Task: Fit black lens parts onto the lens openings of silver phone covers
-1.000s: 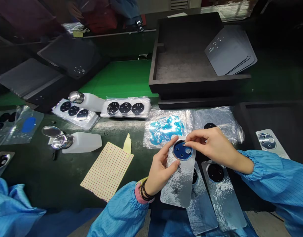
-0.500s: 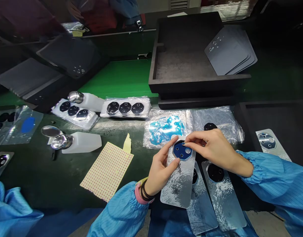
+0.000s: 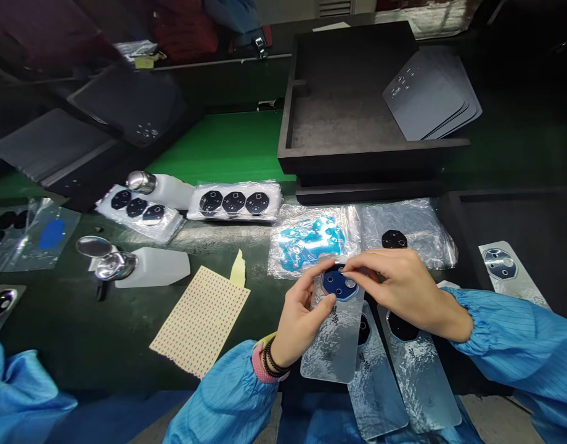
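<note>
My left hand (image 3: 302, 317) grips a silver phone back panel (image 3: 332, 351) by its upper part, with the thumb on the near rim of its octagonal camera area. A dark blue octagonal piece (image 3: 332, 285) with small round holes sits there. Over that piece's upper right, thumb and forefinger of my right hand (image 3: 401, 287) are pinched together; anything between them is too small to make out. Below lie two more silver panels, one partly under the held panel (image 3: 378, 391) and one farther right (image 3: 426, 385), each with a black octagon.
Beyond my hands lie a plastic bag with blue pieces (image 3: 311, 243) and a clear bag (image 3: 417, 228) with a black octagon on it. To the left are a dotted sticker sheet (image 3: 200, 320) and a white pump bottle (image 3: 158, 267). A black tray (image 3: 348, 123) stands behind.
My right hand's fingertips have shifted slightly left and down over the blue piece. The held panel's lower end has risen a little; my left hand stays nearly still.
</note>
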Demonstrator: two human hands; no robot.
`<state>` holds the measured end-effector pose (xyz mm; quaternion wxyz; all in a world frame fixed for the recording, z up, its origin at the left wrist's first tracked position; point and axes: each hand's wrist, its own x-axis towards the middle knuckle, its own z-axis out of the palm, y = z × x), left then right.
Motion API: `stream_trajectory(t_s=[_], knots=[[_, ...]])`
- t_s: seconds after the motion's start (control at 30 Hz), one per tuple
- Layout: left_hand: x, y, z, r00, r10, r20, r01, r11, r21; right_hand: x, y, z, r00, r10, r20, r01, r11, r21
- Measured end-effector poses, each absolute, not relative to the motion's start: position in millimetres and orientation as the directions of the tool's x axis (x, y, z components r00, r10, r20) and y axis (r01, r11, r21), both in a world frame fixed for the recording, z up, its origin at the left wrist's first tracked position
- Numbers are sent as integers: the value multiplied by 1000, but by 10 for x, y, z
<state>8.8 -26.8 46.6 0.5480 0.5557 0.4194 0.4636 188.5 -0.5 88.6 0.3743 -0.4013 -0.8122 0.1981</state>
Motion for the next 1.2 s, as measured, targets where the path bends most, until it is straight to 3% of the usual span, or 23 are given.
stream_trajectory(t_s=[0.4, 0.63, 0.7, 0.8, 0.93, 1.2], knots=[[110, -259, 438, 204, 978, 34, -10, -33, 999, 1887, -9, 851, -455, 714, 532, 557, 694, -456], [121, -298, 406, 243, 965, -101, -32, 112, 993, 1917, 35, 896, -430, 756, 494, 576, 651, -495], [118, -301, 411, 229, 963, -139, -29, 149, 988, 1927, 59, 892, -385, 815, 433, 586, 578, -568], [116, -307, 423, 207, 963, -171, -40, 183, 982, 1933, 94, 866, -344, 916, 208, 581, 382, -719], [115, -309, 450, 199, 951, -238, -46, 251, 967, 1910, 138, 841, -395, 914, -96, 505, 128, -854], [129, -257, 509, 209, 924, -320, -51, 337, 940, 1910, 234, 807, -405, 887, -225, 418, -39, -907]])
